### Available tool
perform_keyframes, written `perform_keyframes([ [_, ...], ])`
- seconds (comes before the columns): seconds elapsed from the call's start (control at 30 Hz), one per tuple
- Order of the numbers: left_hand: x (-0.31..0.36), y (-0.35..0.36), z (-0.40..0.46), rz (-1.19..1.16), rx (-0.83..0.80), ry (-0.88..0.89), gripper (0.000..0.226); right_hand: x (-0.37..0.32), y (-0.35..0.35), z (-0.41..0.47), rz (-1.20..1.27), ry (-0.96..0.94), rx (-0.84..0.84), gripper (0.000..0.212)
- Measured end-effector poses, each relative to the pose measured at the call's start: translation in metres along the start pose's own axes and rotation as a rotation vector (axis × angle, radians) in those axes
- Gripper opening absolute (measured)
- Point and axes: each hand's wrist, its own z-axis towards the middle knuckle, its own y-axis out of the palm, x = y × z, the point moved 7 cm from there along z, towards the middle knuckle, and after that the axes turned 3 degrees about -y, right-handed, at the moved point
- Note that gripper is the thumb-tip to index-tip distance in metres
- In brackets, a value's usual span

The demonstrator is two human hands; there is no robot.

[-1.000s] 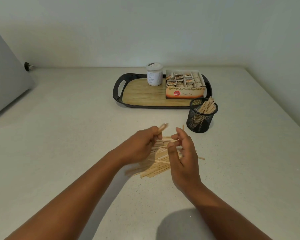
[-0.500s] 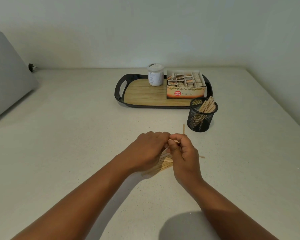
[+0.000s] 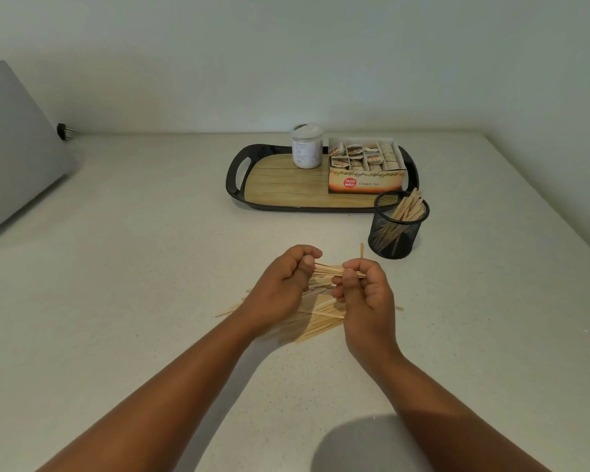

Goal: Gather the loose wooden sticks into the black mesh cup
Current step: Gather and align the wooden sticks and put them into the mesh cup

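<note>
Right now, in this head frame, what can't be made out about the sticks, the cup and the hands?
- Stick count in the bundle: both hands cover its ends, left hand, right hand.
- Part of the loose pile: under the hands.
- How full the black mesh cup is: the mesh obscures it.
- Jar label: too small.
- Grey object: cut by the left edge.

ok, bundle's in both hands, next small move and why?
Probably carry the bundle of thin wooden sticks, pinched by left hand and right hand, over to the black mesh cup and drop it in; the cup already holds sticks, with more loose on the white table.
</note>
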Motion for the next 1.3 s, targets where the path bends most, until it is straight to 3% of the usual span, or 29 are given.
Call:
perform_keyframes([
  [0.2,0.006,0.003,0.0,0.184,-0.026,0.054,0.022,0.001,-0.005,0.002,-0.02,0.001,0.013,0.019],
  [0.4,0.033,0.0,0.0,0.653,-0.019,0.391,0.023,0.001,-0.008,0.003,-0.146,-0.07,0.008,0.014],
  [0.5,0.049,0.01,-0.006,0.737,-0.041,0.53,0.025,-0.007,-0.005,0.002,-0.233,-0.179,-0.015,0.017],
  [0.63,0.053,0.013,-0.005,0.699,-0.057,0.5,0.027,-0.015,-0.003,0.001,-0.265,-0.26,-0.025,0.018],
  [0.77,0.051,0.017,-0.003,0.738,-0.081,0.447,0.033,-0.012,-0.003,0.002,-0.163,-0.223,-0.043,0.015],
  [0.9,0.044,0.001,0.004,0.472,0.013,0.296,0.023,-0.01,-0.005,0.001,-0.058,-0.184,-0.042,0.035],
  [1.03,0.04,-0.022,0.017,0.028,0.127,0.08,0.019,-0.001,-0.001,-0.001,-0.293,-0.177,-0.073,0.034],
  [1.17,0.071,-0.031,0.044,-0.12,0.147,0.128,0.023,0.012,0.01,0.002,-0.566,-0.097,-0.166,0.039],
  [1.3,0.103,-0.016,0.083,-0.069,0.121,0.187,0.014,0.018,0.018,0.004,-0.725,-0.105,-0.255,0.027],
])
